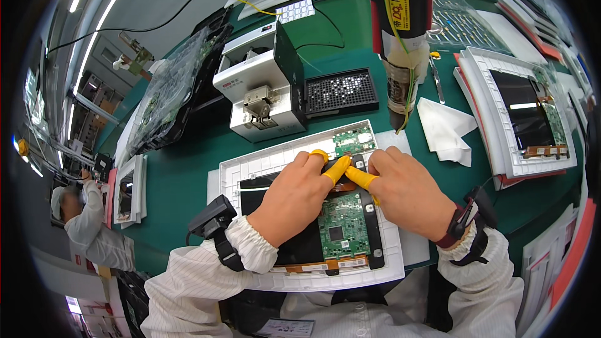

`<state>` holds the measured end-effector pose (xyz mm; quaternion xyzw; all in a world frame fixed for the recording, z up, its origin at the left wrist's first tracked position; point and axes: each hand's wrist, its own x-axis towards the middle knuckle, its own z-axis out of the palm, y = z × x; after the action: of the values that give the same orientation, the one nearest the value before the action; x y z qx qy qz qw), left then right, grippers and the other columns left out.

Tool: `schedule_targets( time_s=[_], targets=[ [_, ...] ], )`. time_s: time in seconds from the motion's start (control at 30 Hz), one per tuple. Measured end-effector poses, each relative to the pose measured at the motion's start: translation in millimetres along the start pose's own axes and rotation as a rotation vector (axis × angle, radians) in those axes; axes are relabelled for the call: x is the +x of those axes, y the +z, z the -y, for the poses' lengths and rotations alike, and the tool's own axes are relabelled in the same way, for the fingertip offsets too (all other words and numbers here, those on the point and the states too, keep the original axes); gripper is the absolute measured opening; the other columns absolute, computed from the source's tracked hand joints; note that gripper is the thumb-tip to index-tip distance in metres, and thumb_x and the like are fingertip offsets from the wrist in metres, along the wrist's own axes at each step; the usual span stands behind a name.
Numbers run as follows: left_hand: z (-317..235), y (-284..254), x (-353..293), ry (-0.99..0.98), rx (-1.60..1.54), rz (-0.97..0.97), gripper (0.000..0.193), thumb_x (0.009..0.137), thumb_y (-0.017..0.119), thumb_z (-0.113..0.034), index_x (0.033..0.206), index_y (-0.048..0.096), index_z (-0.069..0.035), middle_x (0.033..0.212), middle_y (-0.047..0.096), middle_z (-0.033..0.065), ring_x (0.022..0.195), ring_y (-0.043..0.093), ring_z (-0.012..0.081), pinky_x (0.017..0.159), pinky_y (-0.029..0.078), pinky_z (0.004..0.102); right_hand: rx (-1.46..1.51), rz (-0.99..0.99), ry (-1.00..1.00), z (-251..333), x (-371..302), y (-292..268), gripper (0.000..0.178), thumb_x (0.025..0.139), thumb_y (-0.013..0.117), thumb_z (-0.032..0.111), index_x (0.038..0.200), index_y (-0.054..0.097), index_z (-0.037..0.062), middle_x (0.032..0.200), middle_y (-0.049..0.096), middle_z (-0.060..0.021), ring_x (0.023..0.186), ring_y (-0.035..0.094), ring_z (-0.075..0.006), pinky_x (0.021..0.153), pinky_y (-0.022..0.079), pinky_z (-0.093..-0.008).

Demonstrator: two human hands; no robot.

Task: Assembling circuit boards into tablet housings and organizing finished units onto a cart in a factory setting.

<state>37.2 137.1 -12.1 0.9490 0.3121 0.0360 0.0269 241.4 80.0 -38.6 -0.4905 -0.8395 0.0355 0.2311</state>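
An open flat display panel in a white frame (391, 256) lies in front of me. It carries a black sheet, a large green circuit board (343, 228) and a smaller green board (354, 143) at its far edge. My left hand (293, 193) and my right hand (410, 191) meet between the two boards, both closed, with yellow finger cots on several fingers. Their fingertips press together over the panel, just beyond an orange-brown flat ribbon cable (343, 187). Whatever is under the fingertips is hidden. Another orange-brown flex strip (319, 266) runs along the near edge.
A white boxy machine (269, 87) stands beyond the panel, beside a black tray of small screws (341, 91). An electric screwdriver (400, 56) hangs at centre right. Tweezers (437, 78), a white cloth (446, 128) and stacked panels (526, 112) are rightward. A co-worker (94, 219) sits far left.
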Motion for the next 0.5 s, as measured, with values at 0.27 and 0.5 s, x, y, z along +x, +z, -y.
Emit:
schedule_targets(
  time_s=[0.27,0.5],
  targets=[
    [-1.8,0.0,-0.1,0.009,0.023,-0.020,0.027,0.063,0.070,0.000,0.089,0.068,0.005,0.105,0.056,0.0173,0.100,0.051,0.0304,0.091,0.045,0.0332,-0.007,-0.001,0.000,1.2,-2.2,-1.1,0.014,0.075,0.062,0.009,0.087,0.068,0.0032,0.088,0.052,-0.0077,0.088,0.052,-0.0232,0.071,0.044,-0.0338],
    [-2.3,2.2,0.0,0.000,-0.001,-0.054,0.024,0.064,0.069,0.000,0.088,0.068,0.004,0.102,0.056,0.0162,0.099,0.052,0.0291,0.089,0.045,0.0332,-0.032,0.030,0.007,3.1,-0.7,-4.6,0.013,0.074,0.062,0.007,0.084,0.068,0.0013,0.089,0.052,-0.0076,0.088,0.052,-0.0227,0.071,0.044,-0.0333]
  ],
)
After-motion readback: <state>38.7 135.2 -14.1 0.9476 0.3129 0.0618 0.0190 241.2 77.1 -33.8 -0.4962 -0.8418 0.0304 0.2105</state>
